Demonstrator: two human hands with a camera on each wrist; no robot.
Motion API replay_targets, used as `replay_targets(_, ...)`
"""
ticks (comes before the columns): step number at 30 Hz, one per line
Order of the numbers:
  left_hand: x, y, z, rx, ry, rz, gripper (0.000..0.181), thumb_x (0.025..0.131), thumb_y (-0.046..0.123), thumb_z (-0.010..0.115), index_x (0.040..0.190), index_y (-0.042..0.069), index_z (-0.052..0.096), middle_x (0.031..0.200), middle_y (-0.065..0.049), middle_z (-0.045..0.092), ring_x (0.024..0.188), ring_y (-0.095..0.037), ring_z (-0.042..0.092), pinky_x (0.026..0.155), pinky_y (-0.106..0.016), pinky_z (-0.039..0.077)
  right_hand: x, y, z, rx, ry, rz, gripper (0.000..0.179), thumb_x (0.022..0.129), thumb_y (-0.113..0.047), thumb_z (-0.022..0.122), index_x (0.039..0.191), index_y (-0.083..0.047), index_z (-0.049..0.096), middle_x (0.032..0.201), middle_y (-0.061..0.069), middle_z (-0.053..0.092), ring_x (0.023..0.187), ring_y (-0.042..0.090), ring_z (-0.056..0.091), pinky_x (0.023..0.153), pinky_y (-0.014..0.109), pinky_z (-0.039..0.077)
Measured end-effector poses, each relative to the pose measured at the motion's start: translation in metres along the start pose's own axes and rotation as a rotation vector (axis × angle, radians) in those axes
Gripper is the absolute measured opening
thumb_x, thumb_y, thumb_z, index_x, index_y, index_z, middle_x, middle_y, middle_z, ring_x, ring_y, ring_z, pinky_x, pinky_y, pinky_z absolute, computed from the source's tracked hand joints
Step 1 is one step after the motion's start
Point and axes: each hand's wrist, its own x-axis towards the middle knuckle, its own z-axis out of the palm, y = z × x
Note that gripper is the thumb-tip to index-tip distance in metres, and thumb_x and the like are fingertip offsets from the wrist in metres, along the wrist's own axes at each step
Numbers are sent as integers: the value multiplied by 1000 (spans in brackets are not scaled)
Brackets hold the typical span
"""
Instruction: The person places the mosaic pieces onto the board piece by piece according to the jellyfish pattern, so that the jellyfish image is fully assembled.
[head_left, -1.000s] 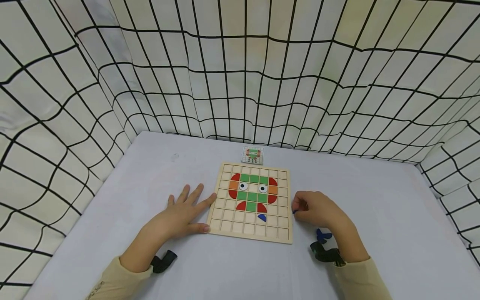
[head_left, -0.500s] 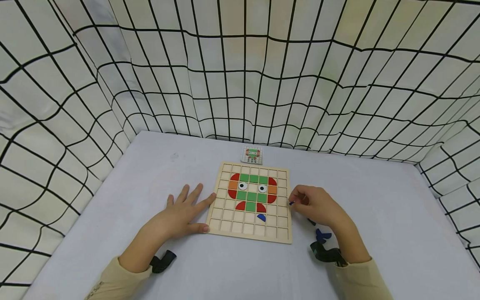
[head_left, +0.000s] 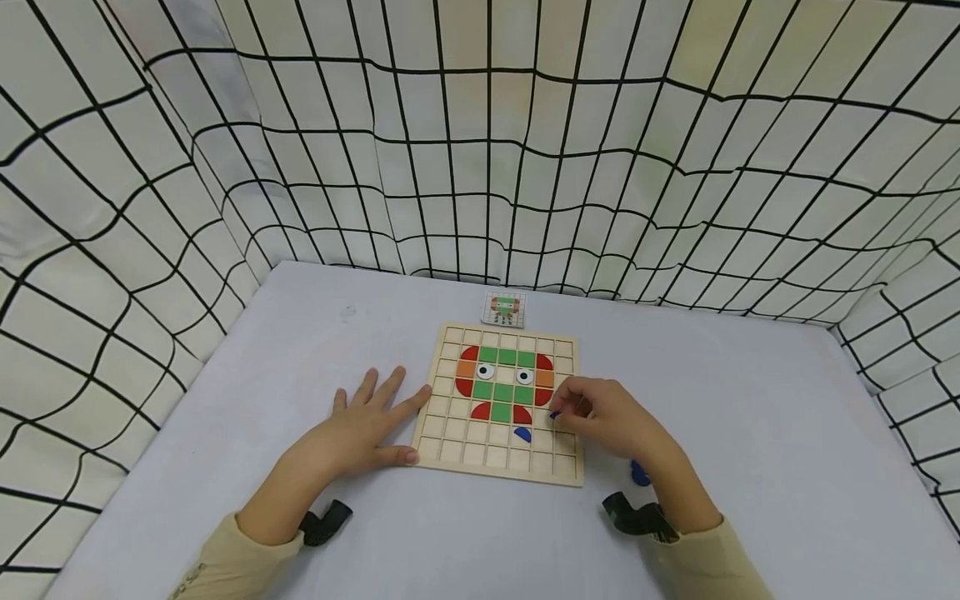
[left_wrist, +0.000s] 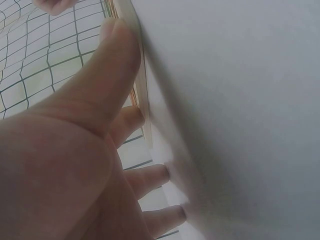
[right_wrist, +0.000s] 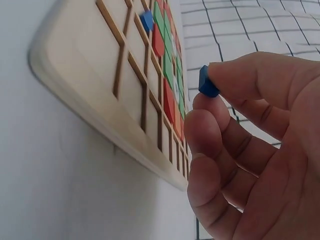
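Observation:
A square wooden grid board lies on the table, its cells holding red, green and orange tiles and two eye tiles. One blue half-round tile sits in a cell below the right red piece. My left hand is spread flat, thumb and index finger touching the board's left edge. Over the board's right side, my right hand pinches a small blue tile between thumb and index finger, raised off the board. In the right wrist view the other fingers curl beneath it.
A small picture card showing a similar tile figure lies behind the board. More blue tiles lie on the white table, partly hidden by my right wrist. Black netting over white cloth surrounds the table on the far side and flanks.
My right hand has moved left from beside the board to over its right side, carrying the blue tile. My left hand has stayed in place.

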Motion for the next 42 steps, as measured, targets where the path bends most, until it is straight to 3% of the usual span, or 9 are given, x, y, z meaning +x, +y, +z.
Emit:
replay_targets(20,2,-2,2,-1,-4,-2,88,84,55,71,157,25,33,164,-23,16,147,-57,9,102,-83,14,2,-23,28,12,-113,5,12,87,-12,76,89,-20,67,77,-9,62,73,12,58,65,27,50)
replay_targets(42,2,-2,2,10,-5,3,88,84,56,71,157,25,33,164,-24,17,147,-57,10,102,-83,15,3,-23,42,-89,-120,-9,13,85,-16,79,87,-22,67,70,-9,57,67,10,54,60,25,46)
